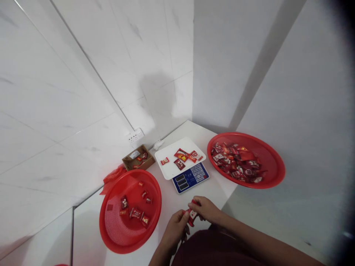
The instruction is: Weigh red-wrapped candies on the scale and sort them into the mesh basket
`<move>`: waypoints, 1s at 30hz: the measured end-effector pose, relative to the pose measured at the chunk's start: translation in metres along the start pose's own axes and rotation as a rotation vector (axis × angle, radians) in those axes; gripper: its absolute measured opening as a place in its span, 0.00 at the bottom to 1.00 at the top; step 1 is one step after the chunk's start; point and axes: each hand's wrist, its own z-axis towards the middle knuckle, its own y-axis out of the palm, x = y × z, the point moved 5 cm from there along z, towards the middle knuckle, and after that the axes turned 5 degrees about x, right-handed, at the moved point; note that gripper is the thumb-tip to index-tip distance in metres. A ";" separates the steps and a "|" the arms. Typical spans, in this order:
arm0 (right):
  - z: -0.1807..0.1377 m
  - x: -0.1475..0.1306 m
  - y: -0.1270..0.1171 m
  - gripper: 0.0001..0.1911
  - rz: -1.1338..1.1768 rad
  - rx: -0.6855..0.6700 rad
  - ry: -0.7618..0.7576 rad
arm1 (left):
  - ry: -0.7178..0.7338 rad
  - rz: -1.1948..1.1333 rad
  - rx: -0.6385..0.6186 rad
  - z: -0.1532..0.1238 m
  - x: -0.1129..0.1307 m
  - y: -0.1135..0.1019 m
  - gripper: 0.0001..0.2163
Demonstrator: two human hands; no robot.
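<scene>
Near the table's front edge, my left hand (176, 228) and my right hand (205, 209) pinch a small red wrapped packet (192, 215) between them. It looks like a wrapped sweet with a pale print on its front. Just beyond my hands stands a blue digital scale (190, 178) with a white tray (166, 170) on top. Several red packets (182, 156) lie spread on that tray. To the left, a red plastic basket (103, 225) holds several loose packets (135, 213). On the right, another red basket (280, 166) contains a large heap of similar packets (238, 162).
A small cardboard box (152, 162) with some packets sits behind the left basket, beside a crumpled red plastic bag (112, 178). A power strip (135, 135) is on the tiled wall. Walls meet in a corner behind the white table (184, 130).
</scene>
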 end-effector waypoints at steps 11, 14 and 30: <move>-0.008 -0.016 -0.001 0.17 0.108 -0.163 0.000 | 0.016 -0.060 -0.008 -0.001 0.001 -0.005 0.18; -0.009 -0.016 0.000 0.14 0.100 -0.119 -0.014 | -0.008 -0.025 -0.008 -0.003 0.003 -0.004 0.20; -0.006 -0.005 -0.002 0.16 0.155 -0.110 -0.001 | -0.024 -0.215 0.040 0.000 -0.001 -0.009 0.19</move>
